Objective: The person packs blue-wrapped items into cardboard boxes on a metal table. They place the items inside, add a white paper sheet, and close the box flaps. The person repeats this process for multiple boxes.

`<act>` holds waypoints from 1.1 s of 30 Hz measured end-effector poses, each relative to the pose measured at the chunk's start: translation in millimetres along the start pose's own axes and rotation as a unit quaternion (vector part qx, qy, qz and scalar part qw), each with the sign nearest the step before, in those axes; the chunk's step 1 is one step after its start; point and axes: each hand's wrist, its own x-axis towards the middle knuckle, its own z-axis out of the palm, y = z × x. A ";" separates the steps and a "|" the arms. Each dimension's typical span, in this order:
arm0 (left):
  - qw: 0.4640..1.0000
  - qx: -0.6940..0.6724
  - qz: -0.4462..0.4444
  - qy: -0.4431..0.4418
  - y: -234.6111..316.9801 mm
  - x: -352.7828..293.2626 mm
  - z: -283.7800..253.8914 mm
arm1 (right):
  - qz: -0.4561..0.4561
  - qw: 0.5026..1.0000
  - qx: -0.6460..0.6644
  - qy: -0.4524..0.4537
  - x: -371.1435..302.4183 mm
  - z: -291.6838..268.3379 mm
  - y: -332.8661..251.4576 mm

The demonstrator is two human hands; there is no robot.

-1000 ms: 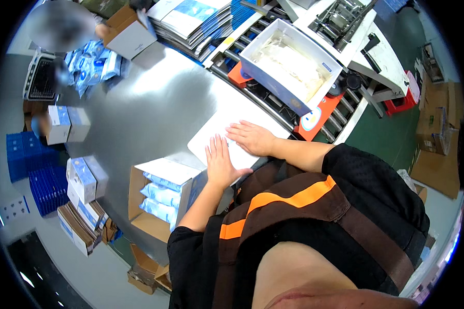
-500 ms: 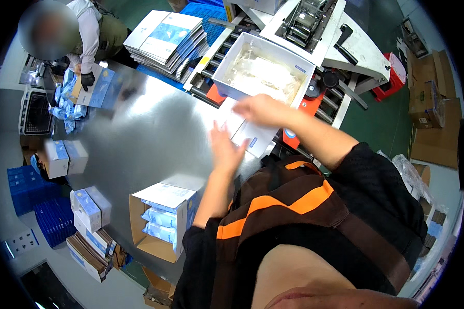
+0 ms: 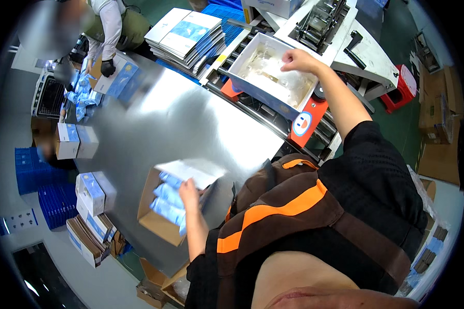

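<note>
My left hand (image 3: pixel 189 194) is closed on the near edge of a carton (image 3: pixel 162 226), which lies with its open side facing left and a white panel (image 3: pixel 188 172) on top. Inside it, soft light-blue packs (image 3: pixel 168 195) are stacked. My right hand (image 3: pixel 300 61) is held over a white box (image 3: pixel 265 98) with its fingers curled; whatever is in them, if anything, is hidden. Crumpled clear plastic bags (image 3: pixel 276 77) fill the bottom of that open-topped box, which rests on a roller conveyor.
A steel table (image 3: pixel 134 144) spans the middle. Behind it are stacked flat cartons (image 3: pixel 188 38) and a machine (image 3: pixel 366 56) with a black crank. At the far left a co-worker's gloved hand (image 3: pixel 108 68) touches a carton. Smaller boxes (image 3: pixel 92 193) line the left edge.
My left hand has moved from the white box's near flap to the carton of blue packs, which has tilted. My right hand has shifted over the box; its near flap no longer sticks out.
</note>
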 end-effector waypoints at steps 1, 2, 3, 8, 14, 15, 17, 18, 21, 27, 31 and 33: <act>0.996 -0.072 -0.031 -0.032 4.9 -11.1 21.3 | 0.064 0.996 0.053 -0.022 -3.3 -9.8 -10.7; 0.992 -0.056 -0.020 -0.108 26.2 -24.7 40.0 | 0.078 0.992 0.099 -0.012 -8.1 -14.1 -12.8; 0.987 -0.034 -0.010 -0.160 37.1 -33.1 55.2 | 0.041 0.992 0.117 -0.016 -15.0 -14.2 -31.6; 0.948 -0.028 0.268 -0.170 95.6 -65.5 99.9 | -0.219 0.957 0.121 -0.145 -94.1 65.3 -167.1; 0.908 -0.286 0.062 -0.298 132.4 -69.8 72.5 | -0.161 0.925 0.238 -0.250 -114.1 119.9 -207.7; 0.914 -0.276 0.059 -0.290 129.9 -69.4 68.6 | -0.155 0.931 0.235 -0.232 -109.1 135.1 -199.6; 0.925 -0.261 0.048 -0.274 117.1 -69.6 61.1 | -0.151 0.944 0.209 -0.206 -104.5 152.2 -198.8; 0.923 -0.278 0.021 -0.265 110.2 -68.3 56.2 | -0.146 0.950 0.181 -0.208 -103.2 160.0 -200.1; 0.922 -0.312 -0.039 -0.225 94.1 -56.9 41.4 | -0.143 0.962 0.110 -0.206 -100.0 172.5 -216.0; 0.995 0.041 0.020 -0.083 54.0 -11.7 16.1 | -0.321 0.934 -0.153 -0.034 -80.8 221.5 -234.7; 0.960 0.253 -0.051 -0.112 36.8 6.6 21.2 | -0.370 0.850 -0.362 -0.098 -78.0 271.9 -219.0; 0.907 0.413 0.001 -0.082 45.2 2.0 20.5 | -0.352 0.796 -0.450 -0.203 -96.8 262.5 -225.0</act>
